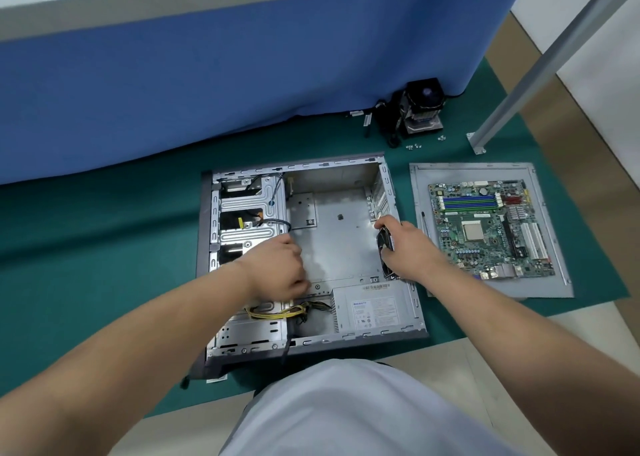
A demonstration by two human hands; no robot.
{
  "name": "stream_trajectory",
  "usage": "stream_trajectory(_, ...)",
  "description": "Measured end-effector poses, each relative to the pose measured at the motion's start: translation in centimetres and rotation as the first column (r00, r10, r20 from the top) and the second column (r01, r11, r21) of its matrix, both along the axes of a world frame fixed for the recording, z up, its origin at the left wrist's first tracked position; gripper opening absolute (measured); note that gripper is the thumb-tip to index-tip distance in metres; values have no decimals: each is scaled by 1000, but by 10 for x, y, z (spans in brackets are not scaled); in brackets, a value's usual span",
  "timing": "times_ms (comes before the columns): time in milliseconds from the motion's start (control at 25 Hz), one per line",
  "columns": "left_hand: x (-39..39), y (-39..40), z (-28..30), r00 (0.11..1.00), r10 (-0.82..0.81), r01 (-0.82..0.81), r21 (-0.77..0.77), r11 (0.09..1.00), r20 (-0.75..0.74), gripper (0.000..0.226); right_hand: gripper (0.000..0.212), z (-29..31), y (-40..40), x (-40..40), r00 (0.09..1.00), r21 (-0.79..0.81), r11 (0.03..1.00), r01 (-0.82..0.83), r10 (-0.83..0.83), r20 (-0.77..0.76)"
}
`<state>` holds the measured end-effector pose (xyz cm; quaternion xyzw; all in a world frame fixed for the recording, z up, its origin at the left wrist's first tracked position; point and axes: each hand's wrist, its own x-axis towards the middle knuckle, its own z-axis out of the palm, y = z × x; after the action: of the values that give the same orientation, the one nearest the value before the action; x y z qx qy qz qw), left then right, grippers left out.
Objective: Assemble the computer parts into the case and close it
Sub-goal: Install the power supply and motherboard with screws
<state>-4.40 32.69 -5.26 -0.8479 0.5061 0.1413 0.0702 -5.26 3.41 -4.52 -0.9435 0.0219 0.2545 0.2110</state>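
On a green floor mat [104, 248], the open case [349, 244] lies flat; the right hand [410, 248] grips the rear fan [386, 244] against the wall beside it, best seated square while the left hand [277, 268], fingers curled, clears cables [277, 222] aside.

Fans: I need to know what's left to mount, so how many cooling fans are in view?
2. A black case fan is gripped by the right hand at the case's rear wall. A cooler fan sits on the green mat by the blue partition. Others may be hidden.
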Motion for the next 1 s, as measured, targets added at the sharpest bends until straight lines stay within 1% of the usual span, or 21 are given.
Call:
stream_trajectory(80,2,4,-3,1000,-10,11,-39,999,2,57,47,2,2,0,1000,-23,1000,9,-9,20)
stream_trajectory(200,-4,9,-5,999,-35,34,-78,996,-9,52,45,1,5,-7,1000,-20,1000,-4,4,11)
stream_trajectory(360,-7,14,-6,999,-45,43,-64,997,-20,50,42,0,11,-12,1000,-27,1000,-2,3,19)
stream_trajectory(480,-5,11,-7,999,-40,41,18,999,-34,56,41,0,11,-15,999,-45,999,-5,7,31)
stream_trajectory(560,1,9,-8,998,5,-3,28,1000,-62,57,41,-2,8,-17,1000,-43,999,-28,28,11)
stream_trajectory(600,7,7,-5,996,49,-50,-2,999,-72,56,43,-2,4,-17,999,-19,999,-45,45,-13)
stream_trajectory(640,16,3,-2,991,104,-110,-69,992,-82,53,48,0,0,-13,997,28,998,-63,64,-47)
stream_trajectory(720,38,-9,4,977,206,-213,-273,938,-56,46,60,11,-16,1,990,165,982,-88,105,-97)
stream_trajectory(800,69,-27,8,947,318,-298,-465,834,-36,34,62,26,-36,22,994,249,964,-97,108,-29)
stream_trajectory(840,86,-37,11,922,384,-351,-515,782,-46,28,58,32,-45,34,998,255,965,-68,66,17)
stream_trajectory(920,120,-57,12,849,525,-474,-528,704,-62,21,46,35,-66,63,995,221,975,40,-59,82)
stream_trajectory(960,137,-67,10,797,598,-555,-491,671,-82,21,41,32,-77,78,989,192,977,91,-110,95)
stream_trajectory(1000,151,-76,7,733,671,-646,-421,636,-112,23,37,28,-86,92,985,163,979,124,-141,95)
